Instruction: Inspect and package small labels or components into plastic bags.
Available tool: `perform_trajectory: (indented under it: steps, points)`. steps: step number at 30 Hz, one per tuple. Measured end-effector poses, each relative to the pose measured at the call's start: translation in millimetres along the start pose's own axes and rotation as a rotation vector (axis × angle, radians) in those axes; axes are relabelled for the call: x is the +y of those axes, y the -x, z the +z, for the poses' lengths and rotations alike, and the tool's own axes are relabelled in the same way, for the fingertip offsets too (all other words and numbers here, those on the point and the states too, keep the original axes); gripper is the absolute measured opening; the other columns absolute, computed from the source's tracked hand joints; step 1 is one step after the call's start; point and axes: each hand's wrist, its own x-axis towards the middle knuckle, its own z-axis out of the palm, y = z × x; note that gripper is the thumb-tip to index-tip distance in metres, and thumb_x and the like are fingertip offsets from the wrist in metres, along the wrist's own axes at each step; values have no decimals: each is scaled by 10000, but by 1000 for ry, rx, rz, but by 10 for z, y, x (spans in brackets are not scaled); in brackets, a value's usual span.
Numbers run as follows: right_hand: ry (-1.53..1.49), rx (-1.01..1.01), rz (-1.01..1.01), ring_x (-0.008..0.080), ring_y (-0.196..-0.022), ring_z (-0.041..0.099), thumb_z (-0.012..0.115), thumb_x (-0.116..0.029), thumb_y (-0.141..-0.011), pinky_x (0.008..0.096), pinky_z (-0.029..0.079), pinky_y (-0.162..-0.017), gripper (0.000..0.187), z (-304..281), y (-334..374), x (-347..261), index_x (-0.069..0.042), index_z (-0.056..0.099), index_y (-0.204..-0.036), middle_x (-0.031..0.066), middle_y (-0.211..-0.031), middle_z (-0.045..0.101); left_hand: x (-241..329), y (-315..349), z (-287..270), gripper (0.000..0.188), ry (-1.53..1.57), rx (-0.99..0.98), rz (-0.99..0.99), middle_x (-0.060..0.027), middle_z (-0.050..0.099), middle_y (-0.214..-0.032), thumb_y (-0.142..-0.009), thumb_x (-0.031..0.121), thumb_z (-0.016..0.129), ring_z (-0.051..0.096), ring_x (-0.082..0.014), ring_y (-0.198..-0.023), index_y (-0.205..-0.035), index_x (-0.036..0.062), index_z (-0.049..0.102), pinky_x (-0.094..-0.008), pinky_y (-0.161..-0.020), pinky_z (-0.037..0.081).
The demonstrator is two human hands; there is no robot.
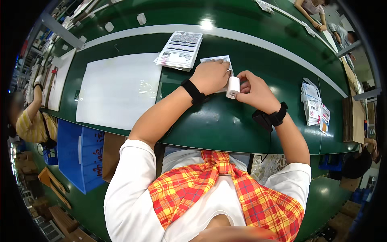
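A white charger (233, 87), a small rounded block with what look like ports in its near end, is pinched between the thumb and fingers of my right hand (256, 92). Just left of it, my left hand (210, 76) lies over a white printed packet (221, 59), its fingers bent around the packet's right side. Most of that packet is hidden under the hand, with its far edge showing beyond the knuckles. Behind my left hand is a stack of similar printed packets (180, 49) on the green table (201, 125).
A white sheet (119, 88) covers the table's left part. More packets (312, 103) lie to the right. Beyond a pale rail (225, 34) runs a green belt (169, 15) with small white blocks. Blue bins (76, 153) stand lower left. Other people work left and right.
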Motion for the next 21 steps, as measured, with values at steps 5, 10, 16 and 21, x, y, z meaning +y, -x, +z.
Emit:
perform_trajectory:
  steps: [5,10,16,21]
  points:
    - [452,293,-372,313,-1023,603,831,-265,-713,393,478,-951,512,107,-46,198,-13,614,-1102,138,-1156,593,-7,-76,-74,378,119,-47,-34,-190,695,-1064,-977,285,455,671,-356,-981,-1190,23,624,-458,-852,535]
    - [737,479,-493,299,-954,636,841,-276,-708,385,509,-906,549,190,-117,220,-13,617,-1135,135,-1101,635,-22,-68,-25,469,138,-105,-15,-229,630,-1245,-992,328,430,627,-377,-1112,-1294,-3,569,-442,-940,507]
    - [443,282,-243,302,-1018,632,819,-255,-743,386,494,-914,405,132,-265,164,-15,675,-1035,170,-1021,669,79,51,40,571,-237,-29,-20,-245,522,-1410,-982,384,455,551,-412,-1242,-1395,-9,476,-445,-1012,470]
    - [337,231,-152,237,-844,681,791,-137,-782,331,544,-773,275,34,-305,195,22,670,-971,138,-897,688,-103,16,68,618,-271,6,63,-231,557,-1332,-913,342,609,577,-402,-1180,-1405,2,452,-445,-950,504]
